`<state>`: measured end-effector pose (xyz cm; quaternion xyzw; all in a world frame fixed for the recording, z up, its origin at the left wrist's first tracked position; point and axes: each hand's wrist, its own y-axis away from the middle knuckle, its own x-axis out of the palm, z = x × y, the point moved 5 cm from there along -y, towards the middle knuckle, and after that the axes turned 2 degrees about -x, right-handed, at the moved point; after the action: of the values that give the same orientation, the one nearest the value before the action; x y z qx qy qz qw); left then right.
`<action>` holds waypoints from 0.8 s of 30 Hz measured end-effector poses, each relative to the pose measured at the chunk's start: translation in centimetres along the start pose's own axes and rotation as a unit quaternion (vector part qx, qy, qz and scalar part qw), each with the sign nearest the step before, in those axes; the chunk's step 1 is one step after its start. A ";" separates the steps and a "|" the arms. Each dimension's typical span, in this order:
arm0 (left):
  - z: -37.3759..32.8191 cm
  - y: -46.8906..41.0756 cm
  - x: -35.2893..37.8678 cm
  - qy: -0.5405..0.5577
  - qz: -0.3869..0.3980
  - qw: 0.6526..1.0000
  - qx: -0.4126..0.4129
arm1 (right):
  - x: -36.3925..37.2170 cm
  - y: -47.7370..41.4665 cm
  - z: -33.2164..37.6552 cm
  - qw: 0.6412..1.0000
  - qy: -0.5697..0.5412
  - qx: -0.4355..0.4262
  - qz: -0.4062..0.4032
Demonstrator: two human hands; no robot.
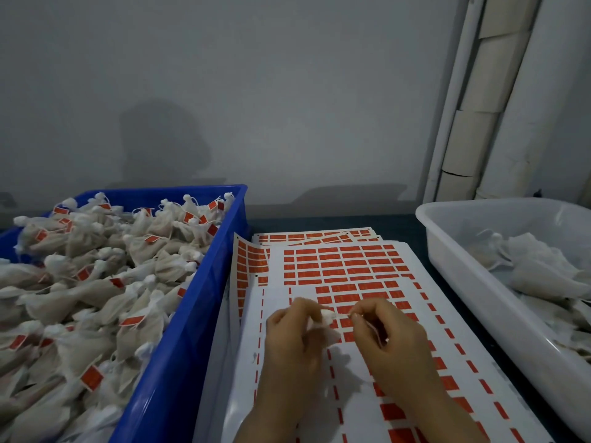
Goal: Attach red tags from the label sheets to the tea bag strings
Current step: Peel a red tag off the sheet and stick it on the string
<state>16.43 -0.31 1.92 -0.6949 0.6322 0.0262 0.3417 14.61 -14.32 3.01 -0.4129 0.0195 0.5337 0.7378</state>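
Observation:
A stack of white label sheets (339, 270) with rows of red tags lies in front of me; the top sheet has several bare gaps on its left part. Over the sheet my left hand (291, 340) holds a white tea bag (327, 318), its knotted top poking out toward the right. My right hand (387, 343) pinches the tea bag's string between thumb and forefinger, right beside the bag's top. Whether a red tag sits between those fingers is hidden.
A blue crate (192, 314) on the left is heaped with tea bags bearing red tags. A white plastic tub (460, 270) on the right holds untagged tea bags. A grey wall stands behind, with white pipes (479, 123) at the right.

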 end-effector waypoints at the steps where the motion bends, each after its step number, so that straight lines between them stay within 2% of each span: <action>1: -0.5 0.1 -0.4 -0.041 -0.033 0.997 0.059 | 0.2 0.1 0.0 1.000 -0.006 -0.002 0.012; 3: -0.8 0.2 -1.0 -0.111 -0.110 0.980 0.120 | 0.4 0.3 0.0 1.000 -0.012 -0.006 0.025; 6: -0.2 0.2 -1.6 -0.156 -0.179 0.965 0.110 | 0.7 0.3 0.0 0.999 -0.016 -0.006 0.033; 8: 0.1 0.2 -1.5 -0.171 -0.155 0.969 0.083 | 0.9 0.2 0.2 0.999 -0.024 -0.005 0.042; 9: 0.3 0.2 -1.2 -0.163 -0.117 0.978 0.054 | 1.1 0.3 0.3 0.998 -0.028 -0.007 0.049; 11: 0.5 0.3 -0.4 -0.039 -0.026 0.997 -0.059 | 1.3 0.3 0.5 0.997 -0.036 -0.015 0.065; 12: 0.8 0.4 0.2 0.064 0.009 0.989 -0.134 | 1.3 0.3 0.7 0.997 -0.032 -0.026 0.073; 13: 1.2 0.4 0.6 0.149 0.023 0.964 -0.217 | 1.3 0.3 0.9 0.996 -0.021 -0.044 0.074; 15: 2.0 0.5 0.9 0.276 0.048 0.888 -0.364 | 1.4 0.4 1.1 0.994 0.008 -0.083 0.070; 17: 2.1 0.4 0.9 0.352 0.085 0.833 -0.420 | 1.8 0.5 1.3 0.991 0.016 -0.093 0.091; 18: 2.3 0.3 1.0 0.362 0.100 0.825 -0.423 | 2.0 0.6 1.3 0.989 0.015 -0.097 0.106; 20: 2.7 0.3 1.0 0.327 0.093 0.847 -0.409 | 2.4 0.7 1.0 0.986 0.013 -0.096 0.137; 24: 2.5 0.2 0.1 0.221 0.030 0.911 -0.346 | 2.8 0.6 0.0 0.982 0.034 -0.074 0.170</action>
<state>17.20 0.90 -0.10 -0.7386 0.6632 0.0990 -0.0701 15.33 -12.14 1.39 -0.4746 0.0749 0.6367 0.6031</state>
